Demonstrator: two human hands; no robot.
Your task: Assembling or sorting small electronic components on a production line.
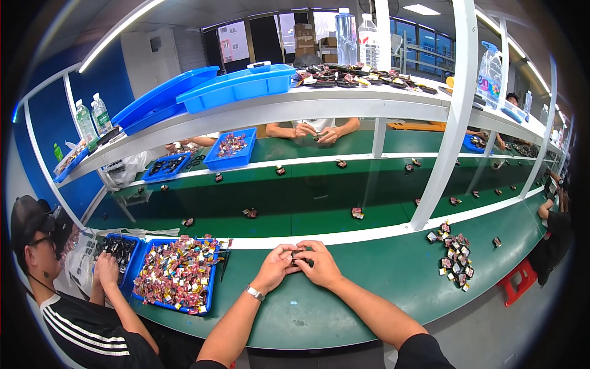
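Note:
My left hand [276, 268] and my right hand [319, 265] meet over the green worktop near its white rail. The fingers of both are closed round a small black part [297, 258], mostly hidden by the fingertips. To the left stands a blue tray [210, 305] heaped with small red, white and yellow electronic pieces [175, 273]. What looks like a pair of dark tweezers [225, 259] lies by its right edge. Right of my hands, a loose pile of small black-and-red assemblies [456, 257] is spread on the worktop [369, 277].
A co-worker [86, 307] sits at the left beside a blue bin of black parts [121, 251]. Beyond the white rail, a dark green conveyor belt [307, 212] carries scattered assemblies. A shelf [246, 103] on white posts crosses above, bearing blue trays [236, 89] and bottles.

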